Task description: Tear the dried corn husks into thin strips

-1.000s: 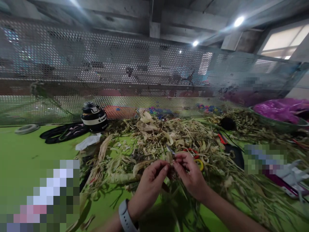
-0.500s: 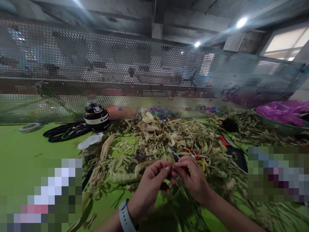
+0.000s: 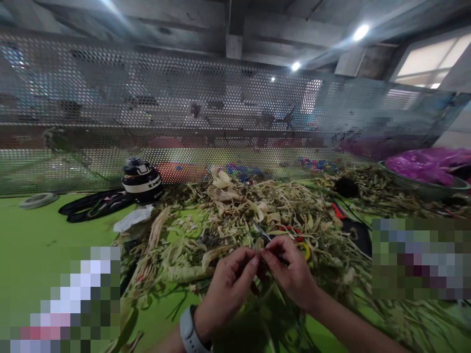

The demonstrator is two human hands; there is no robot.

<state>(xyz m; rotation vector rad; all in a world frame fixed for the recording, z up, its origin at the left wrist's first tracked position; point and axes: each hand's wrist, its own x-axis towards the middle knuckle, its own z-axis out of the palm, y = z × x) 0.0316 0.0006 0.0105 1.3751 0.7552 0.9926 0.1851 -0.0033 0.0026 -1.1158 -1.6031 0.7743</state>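
Over the near side of a wide heap of dried tan and green husks and stalks (image 3: 272, 201), spread on a bright green table (image 3: 73, 233), two bare hands meet: the left hand (image 3: 230, 282), with a pale grey watch strap (image 3: 189, 331) at its wrist, and the right hand (image 3: 294, 277) each have their grip pinched together, thumb against fingers, on a small greenish-tan scrap of dry leaf (image 3: 260, 242), whose lower part the fingers hide. On the near part of the heap, scissors with red and yellow handles (image 3: 307, 251) show partly behind the right hand. A round black bottle with a white band (image 3: 140, 189) stands just left of the heap, and a green bowl (image 3: 423, 190) holding purple plastic (image 3: 419, 166) sits to its right; behind the heap rises a perforated grey metal screen (image 3: 221, 115)
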